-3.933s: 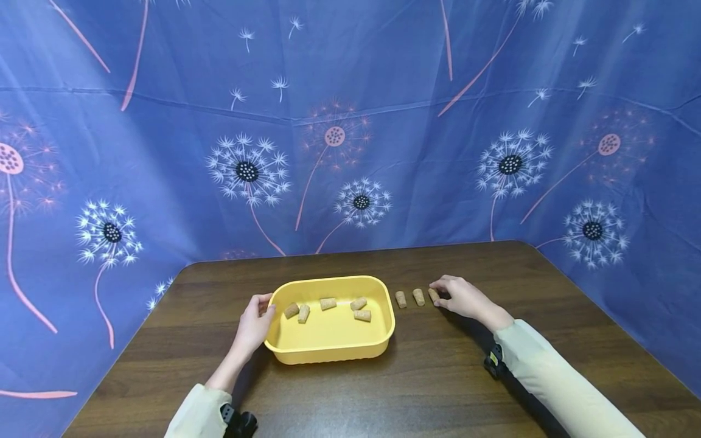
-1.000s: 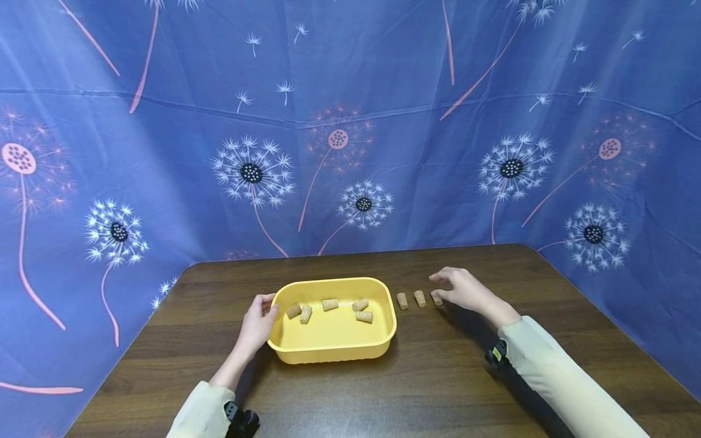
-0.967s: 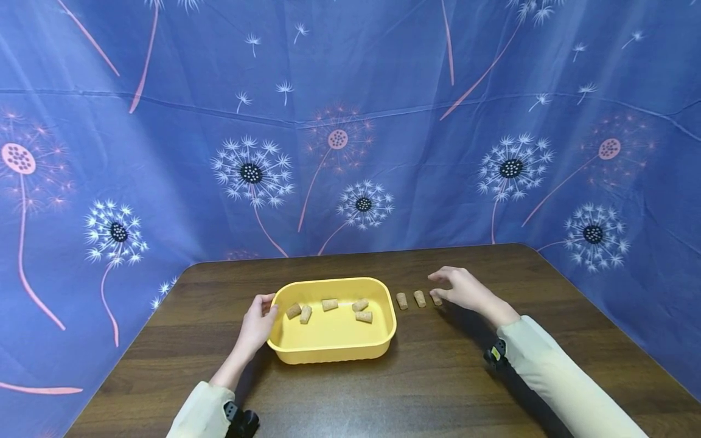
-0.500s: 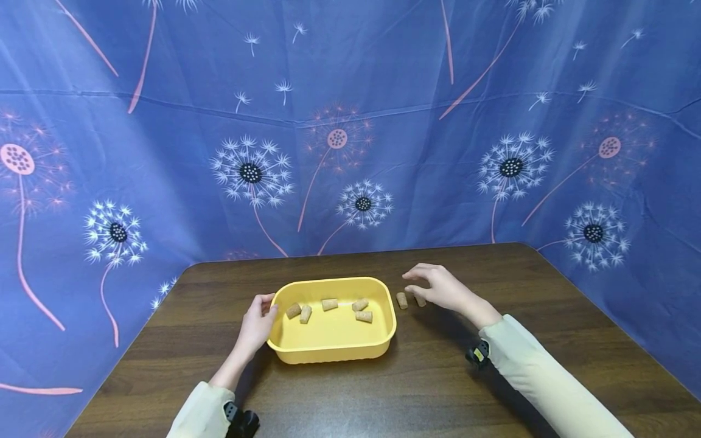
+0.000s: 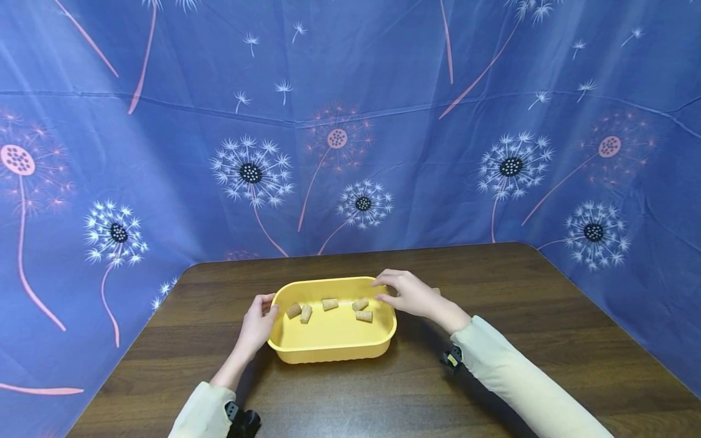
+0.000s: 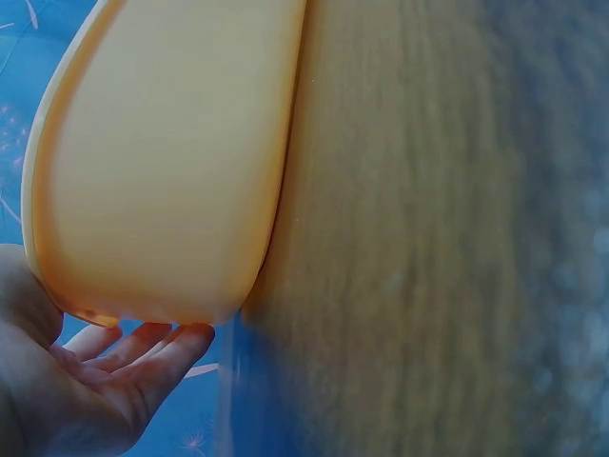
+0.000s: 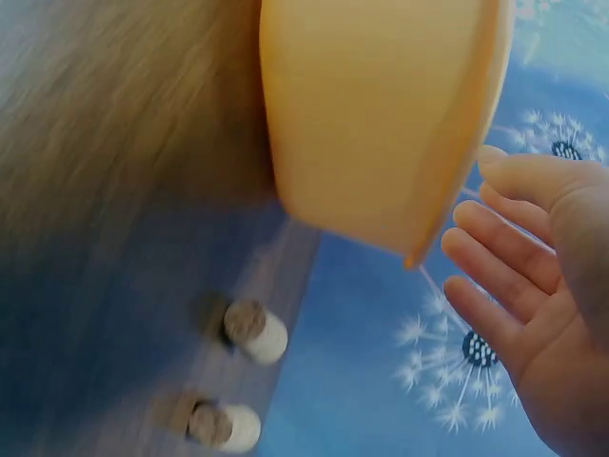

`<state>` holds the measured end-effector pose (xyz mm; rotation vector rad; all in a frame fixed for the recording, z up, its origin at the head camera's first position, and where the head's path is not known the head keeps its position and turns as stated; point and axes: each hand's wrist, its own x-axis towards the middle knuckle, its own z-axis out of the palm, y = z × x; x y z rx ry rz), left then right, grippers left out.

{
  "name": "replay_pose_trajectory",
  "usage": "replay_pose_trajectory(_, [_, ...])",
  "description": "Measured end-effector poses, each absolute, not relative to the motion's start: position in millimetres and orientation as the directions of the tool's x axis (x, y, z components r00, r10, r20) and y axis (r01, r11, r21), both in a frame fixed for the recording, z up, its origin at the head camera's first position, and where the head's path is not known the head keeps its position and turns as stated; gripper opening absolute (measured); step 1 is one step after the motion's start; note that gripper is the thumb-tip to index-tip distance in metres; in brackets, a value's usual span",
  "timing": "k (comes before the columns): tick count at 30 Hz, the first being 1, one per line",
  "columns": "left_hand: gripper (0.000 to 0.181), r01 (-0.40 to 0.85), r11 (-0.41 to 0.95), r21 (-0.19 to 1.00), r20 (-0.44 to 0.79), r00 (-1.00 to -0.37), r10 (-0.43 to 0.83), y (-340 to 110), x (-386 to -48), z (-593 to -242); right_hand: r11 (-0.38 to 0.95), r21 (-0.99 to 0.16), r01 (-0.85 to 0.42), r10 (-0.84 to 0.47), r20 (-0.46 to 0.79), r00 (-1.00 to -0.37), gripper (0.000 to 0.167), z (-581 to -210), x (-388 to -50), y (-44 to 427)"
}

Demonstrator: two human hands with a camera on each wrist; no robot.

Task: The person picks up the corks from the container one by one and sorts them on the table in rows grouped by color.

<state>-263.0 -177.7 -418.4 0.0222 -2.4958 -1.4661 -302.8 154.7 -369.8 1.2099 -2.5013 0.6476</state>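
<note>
Nothing sits between the thumb and fingers of the right hand, which are spread well apart with a gap between thumb and forefinger. In the head view this hand overlaps the right end of the yellow tub, its fingertips showing over the far right corner. From the right wrist, the thumb tip appears right by the rim and the other fingers are gently bent; I cannot tell whether the thumb touches.

At the other end of the tub, the left hand has its fingers nearly straight against the outside of the end wall, with the thumb up at the rim. How hard they press does not show.

The tub rests on the brown wooden table. Five corks lie inside: two just beside each other toward the left, one nearer the back wall around the middle, and two toward the right, one slanted and one lying sideways in front of it.

Outside the tub, the right wrist view shows two more corks on the table past its right end, near each other but apart, both blurred. In the head view a sliver of a cork peeks out behind the right hand.

Pale sleeves cover both forearms, and a blue cloth printed with dandelions hangs behind the table.
</note>
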Motion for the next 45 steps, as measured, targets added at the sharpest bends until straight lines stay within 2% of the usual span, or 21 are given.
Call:
replay_pose_trajectory(5, [0.032,0.122,0.49,0.863,0.215,-0.967,-0.137,-179.0,-262.4,-419.0,0.538,-0.241,-0.807,-0.684,0.435,-0.586,0.024,-369.7,-302.1,138.4])
replay_pose_trajectory(12, [0.03,0.238,0.475,0.847,0.334,-0.934,-0.127,-183.7,-260.5,-423.4,0.5,-0.248,-0.83,-0.714,0.425,-0.557,0.025,-369.5,-305.6,117.9])
replay_pose_trajectory(21, [0.031,0.111,0.49,0.865,0.206,-0.968,-0.144,-178.6,-259.6,-415.5,0.468,-0.269,-0.842,-0.741,0.399,-0.54,0.027,-372.7,-311.1,93.1])
replay_pose_trajectory(29, [0.031,0.11,0.49,0.865,0.204,-0.968,-0.143,-178.8,-262.5,-418.7,0.49,-0.255,-0.834,-0.747,0.37,-0.552,0.027,-374.3,-310.7,71.7])
replay_pose_trajectory(35, [0.032,0.105,0.488,0.866,0.198,-0.97,-0.142,-177.2,-263.1,-417.0,0.458,-0.327,-0.827,-0.763,0.333,-0.554,0.029,-371.4,-312.3,59.7])
replay_pose_trajectory(45, [0.032,0.112,0.484,0.868,0.2,-0.97,-0.135,-178.0,-263.9,-417.6,0.431,-0.342,-0.835,-0.776,0.332,-0.536,0.029,-369.7,-313.6,37.0])
